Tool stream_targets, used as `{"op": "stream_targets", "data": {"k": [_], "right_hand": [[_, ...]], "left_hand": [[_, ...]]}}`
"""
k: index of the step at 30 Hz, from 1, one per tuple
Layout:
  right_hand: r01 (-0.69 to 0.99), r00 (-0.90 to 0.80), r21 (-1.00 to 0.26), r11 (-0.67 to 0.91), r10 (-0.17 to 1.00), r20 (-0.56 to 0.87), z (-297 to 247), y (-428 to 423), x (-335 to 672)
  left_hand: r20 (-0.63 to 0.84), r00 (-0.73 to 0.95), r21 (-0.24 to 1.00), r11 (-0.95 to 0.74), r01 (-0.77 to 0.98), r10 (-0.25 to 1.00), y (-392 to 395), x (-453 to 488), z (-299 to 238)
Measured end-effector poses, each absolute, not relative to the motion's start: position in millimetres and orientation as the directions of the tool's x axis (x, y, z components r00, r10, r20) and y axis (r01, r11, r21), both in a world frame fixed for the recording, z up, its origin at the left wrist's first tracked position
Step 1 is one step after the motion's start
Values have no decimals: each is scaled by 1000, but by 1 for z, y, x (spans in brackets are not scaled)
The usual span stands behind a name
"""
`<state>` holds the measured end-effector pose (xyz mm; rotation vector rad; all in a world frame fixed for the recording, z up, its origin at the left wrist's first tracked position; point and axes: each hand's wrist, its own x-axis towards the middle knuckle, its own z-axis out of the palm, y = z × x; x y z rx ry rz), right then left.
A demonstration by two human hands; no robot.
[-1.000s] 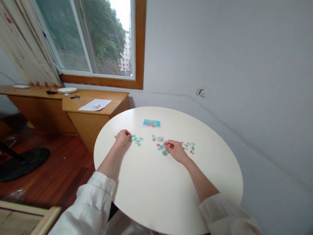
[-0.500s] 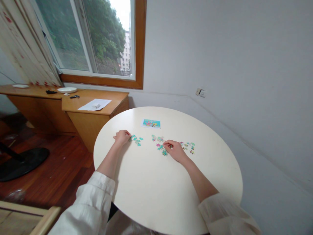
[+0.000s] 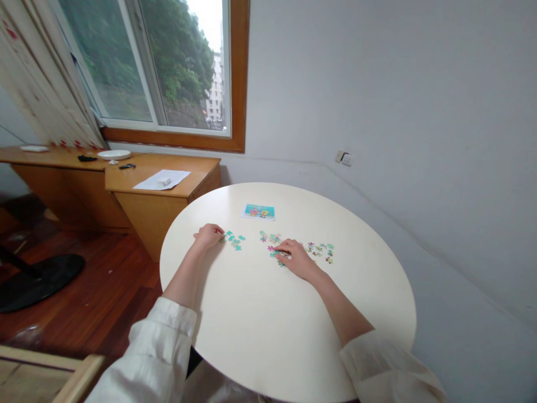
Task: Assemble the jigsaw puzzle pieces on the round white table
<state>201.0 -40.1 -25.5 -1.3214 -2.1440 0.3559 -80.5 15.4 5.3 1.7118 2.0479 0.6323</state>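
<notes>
Loose jigsaw puzzle pieces lie in three groups on a round white table [image 3: 260,319]. At the left group of teal pieces [image 3: 237,239], my left hand [image 3: 208,235] rests with its fingers bent together; whatever sits at the fingertips is too small to make out. My right hand [image 3: 297,258] is over the middle group of pink and teal pieces [image 3: 271,238], thumb and fingers apart, fingertips down among them. It hides some of those pieces. Beyond its knuckles is the right group of multicoloured pieces [image 3: 327,249].
A teal picture card [image 3: 259,211] with cartoon figures lies at the back of the table. To the left, a wooden desk [image 3: 168,207] holds a white sheet of paper [image 3: 157,180] and a white plate [image 3: 114,154]. A wall stands behind and to the right.
My right hand has shifted slightly left and lowered to the middle pieces, its thumb and fingers spreading apart. My left hand has stayed in place.
</notes>
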Motion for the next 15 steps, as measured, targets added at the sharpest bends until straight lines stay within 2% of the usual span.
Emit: {"op": "stream_targets", "data": {"k": [7,15], "right_hand": [[718,-320,-526,456,887,332,-20,-42,199],[672,-305,-575,467,882,360,-16,-44,198]], "left_hand": [[-47,-148,544,150,825,988,12,-80,10],[2,-172,499,148,854,985,16,-78,5]]}}
